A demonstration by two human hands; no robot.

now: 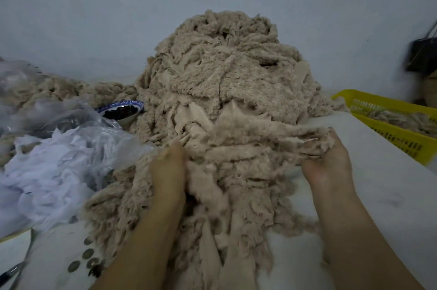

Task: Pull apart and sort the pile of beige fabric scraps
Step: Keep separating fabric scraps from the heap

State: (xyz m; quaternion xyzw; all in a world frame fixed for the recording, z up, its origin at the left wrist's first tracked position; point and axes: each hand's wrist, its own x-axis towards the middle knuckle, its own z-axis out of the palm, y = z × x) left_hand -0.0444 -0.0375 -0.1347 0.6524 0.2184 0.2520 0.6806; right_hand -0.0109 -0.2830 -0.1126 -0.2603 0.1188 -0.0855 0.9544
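A tall pile of fluffy beige fabric scraps (224,72) fills the middle of the white table and spills toward me in long strips. My left hand (169,166) is dug into the near part of the pile, its fingers buried in the scraps. My right hand (326,159) grips the end of a bunch of beige strips (267,138) that stretches across between both hands. The fingertips of both hands are hidden in the fabric.
A yellow plastic basket (402,138) with some beige scraps stands at the right. Clear plastic bags and white fabric (47,166) lie at the left, with a blue-rimmed bowl (123,111) of dark pieces behind them. Scissors (11,270) lie at the lower left. A dark bag (423,55) hangs on the wall.
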